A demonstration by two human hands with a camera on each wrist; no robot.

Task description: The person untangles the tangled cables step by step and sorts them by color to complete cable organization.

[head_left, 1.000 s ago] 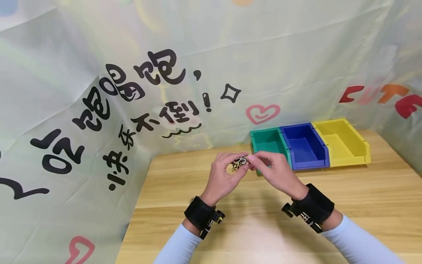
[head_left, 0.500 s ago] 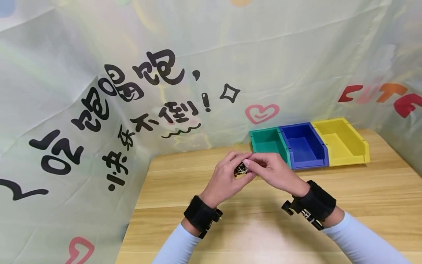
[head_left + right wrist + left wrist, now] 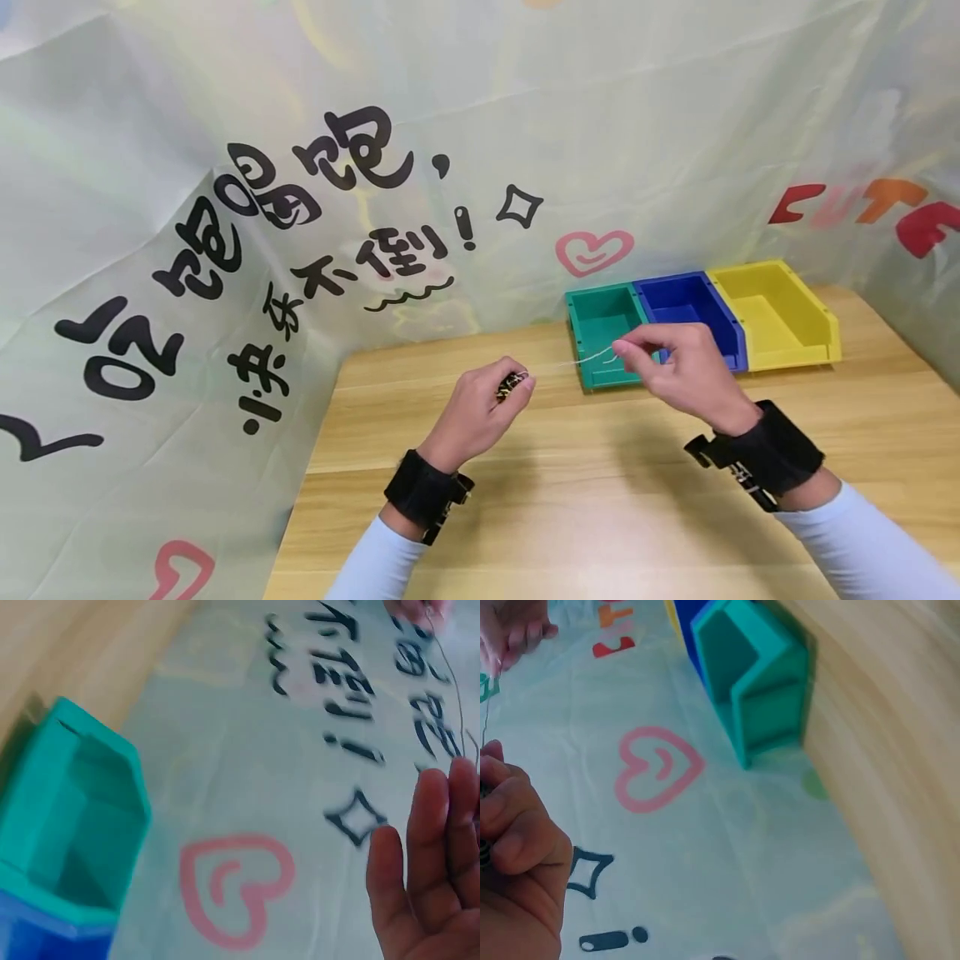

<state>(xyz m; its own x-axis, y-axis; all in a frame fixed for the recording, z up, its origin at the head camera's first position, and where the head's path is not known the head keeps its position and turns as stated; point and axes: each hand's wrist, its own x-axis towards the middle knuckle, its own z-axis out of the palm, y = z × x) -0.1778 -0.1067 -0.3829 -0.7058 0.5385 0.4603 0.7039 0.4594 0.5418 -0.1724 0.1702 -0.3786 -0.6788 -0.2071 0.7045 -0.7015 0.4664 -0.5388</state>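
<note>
In the head view my left hand (image 3: 468, 421) grips a small black-and-yellow bundle (image 3: 512, 384) in its curled fingers and thumb. Most of that bundle is hidden; a sliver of it peeks out at the edge of the left wrist view. A thin white thread (image 3: 596, 356) runs from it across to my right hand (image 3: 686, 375), which pinches the thread between thumb and forefinger. A short loose end hangs by those fingertips. In the right wrist view the same thread (image 3: 457, 686) stretches past the raised fingers (image 3: 427, 847) toward the left hand.
A green bin (image 3: 592, 379), a blue bin (image 3: 722, 321) and a yellow bin (image 3: 791, 364) stand joined in a row at the back right of the wooden table (image 3: 570, 483). The right hand overlaps the blue one. A printed cloth (image 3: 465, 100) hangs behind and left.
The hands, together over the bundle before, have drawn apart: the right went rightward with the thread, the left leftward and slightly down with the bundle. The thread now spans the space between them.
</note>
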